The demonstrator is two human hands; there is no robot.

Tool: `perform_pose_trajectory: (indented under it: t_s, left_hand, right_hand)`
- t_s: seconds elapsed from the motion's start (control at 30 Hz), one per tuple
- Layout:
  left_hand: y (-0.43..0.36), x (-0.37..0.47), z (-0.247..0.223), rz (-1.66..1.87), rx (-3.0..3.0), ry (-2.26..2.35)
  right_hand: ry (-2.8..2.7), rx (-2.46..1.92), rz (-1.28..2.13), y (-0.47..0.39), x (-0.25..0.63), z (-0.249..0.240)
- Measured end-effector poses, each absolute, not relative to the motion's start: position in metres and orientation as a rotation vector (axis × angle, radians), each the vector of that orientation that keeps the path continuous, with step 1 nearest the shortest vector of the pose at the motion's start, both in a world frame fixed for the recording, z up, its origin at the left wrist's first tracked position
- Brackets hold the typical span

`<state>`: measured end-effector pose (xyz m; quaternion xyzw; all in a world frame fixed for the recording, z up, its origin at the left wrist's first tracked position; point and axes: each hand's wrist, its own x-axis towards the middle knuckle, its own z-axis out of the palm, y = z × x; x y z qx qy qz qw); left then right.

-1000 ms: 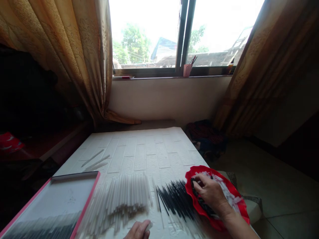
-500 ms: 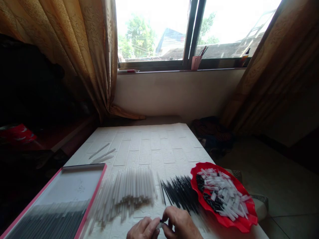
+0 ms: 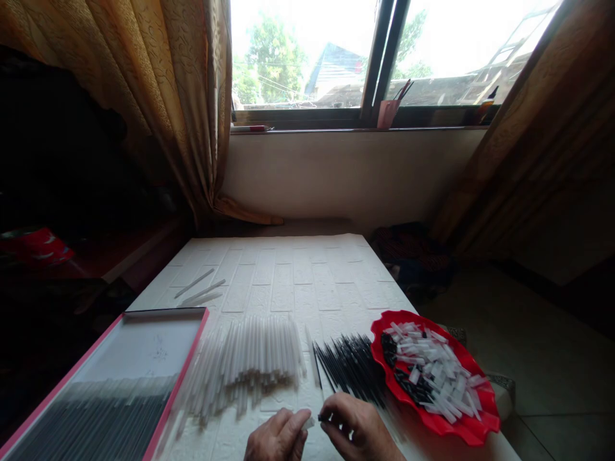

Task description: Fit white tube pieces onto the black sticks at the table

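At the near edge of the white table (image 3: 298, 275), my left hand (image 3: 276, 438) pinches a small clear tube piece (image 3: 308, 422). My right hand (image 3: 358, 429) faces it and grips a small black piece (image 3: 323, 419) at its fingertips, almost touching the clear piece. Just beyond my hands lie a heap of clear plastic tubes (image 3: 245, 368) and a fan of thin black refills (image 3: 350, 368). A red dish (image 3: 473, 426) with white and black small parts stands to the right of my right hand.
A pink-rimmed tray (image 3: 144, 349) with rows of finished pens sits at the near left. A few loose clear tubes (image 3: 199, 291) lie further back on the left. Curtains, a window sill with a pink cup (image 3: 385, 114), and dark clutter surround the table.
My right hand left the red dish and came to the table's near edge to meet my left hand. Both hands now hold small pieces together. The view tilted slightly.
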<state>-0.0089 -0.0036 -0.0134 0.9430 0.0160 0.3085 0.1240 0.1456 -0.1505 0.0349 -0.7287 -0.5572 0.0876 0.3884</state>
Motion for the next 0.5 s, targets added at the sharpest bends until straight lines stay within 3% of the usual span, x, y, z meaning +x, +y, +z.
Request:
perform_pose_trajectory:
  t_s: [0.5]
  left_hand:
    - [-0.0083, -0.0086, -0.0032, 0.819, 2.762, 0.046]
  right_hand:
    - [-1.567, -1.807, 0.220, -0.1487, 0.1432, 0.0441]
